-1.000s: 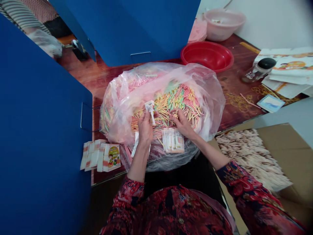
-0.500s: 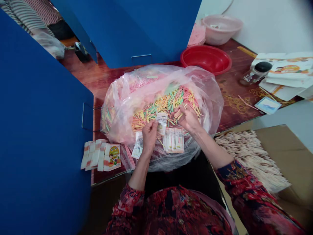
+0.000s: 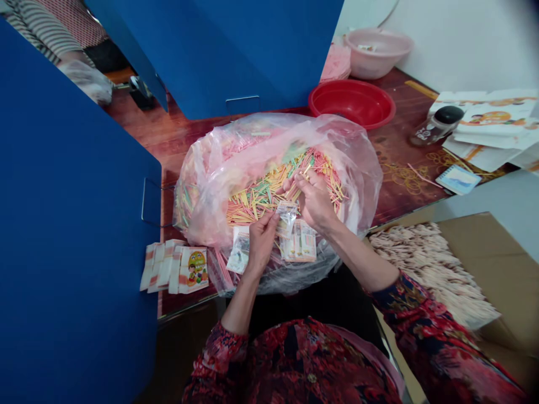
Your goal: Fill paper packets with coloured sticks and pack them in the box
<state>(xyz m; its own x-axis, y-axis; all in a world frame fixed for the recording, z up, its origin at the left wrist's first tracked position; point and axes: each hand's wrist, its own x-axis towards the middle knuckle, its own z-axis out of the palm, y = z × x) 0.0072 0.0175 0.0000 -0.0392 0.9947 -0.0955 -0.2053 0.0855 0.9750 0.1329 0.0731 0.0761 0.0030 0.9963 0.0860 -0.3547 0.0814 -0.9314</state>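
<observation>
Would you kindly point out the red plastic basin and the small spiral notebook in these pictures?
Red plastic basin (image 3: 351, 104): head view, on its inside.
Small spiral notebook (image 3: 458, 179): head view, on its cover.

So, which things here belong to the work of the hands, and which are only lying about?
Part of the work:
left hand holding a small clear packet
right hand pinching coloured sticks
pink plastic bag
printed packets

Lying about:
red plastic basin
pink plastic basin
rubber bands
black-lidded jar
small notebook
</observation>
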